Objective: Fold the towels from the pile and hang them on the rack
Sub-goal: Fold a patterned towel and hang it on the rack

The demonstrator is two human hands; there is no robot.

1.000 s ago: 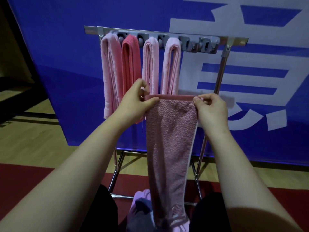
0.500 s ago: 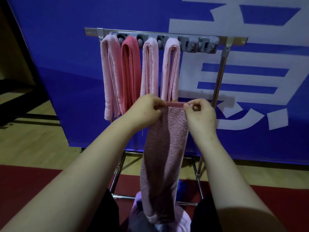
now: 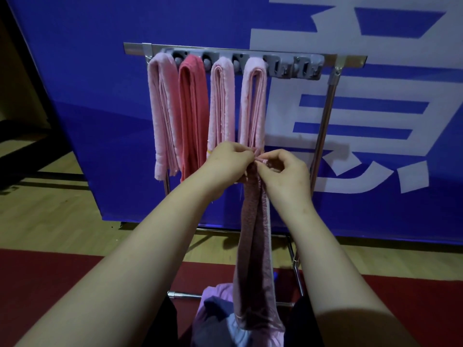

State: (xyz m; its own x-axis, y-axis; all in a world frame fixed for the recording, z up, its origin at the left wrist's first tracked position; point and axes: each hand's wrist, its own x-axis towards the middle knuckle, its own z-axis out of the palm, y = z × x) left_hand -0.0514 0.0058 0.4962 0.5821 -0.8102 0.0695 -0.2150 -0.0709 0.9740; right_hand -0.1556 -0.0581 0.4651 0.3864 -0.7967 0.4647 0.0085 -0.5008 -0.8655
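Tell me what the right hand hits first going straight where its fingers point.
Probably the left hand, pinching the same mauve towel: the right hand points its fingertips left at it, nearly touching.

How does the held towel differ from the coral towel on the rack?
The held towel is dull mauve, the coral towel brighter. The held towel hangs from the left hand and right hand, reaching the pile; the coral towel hangs on the rack. Both are narrow folded strips.
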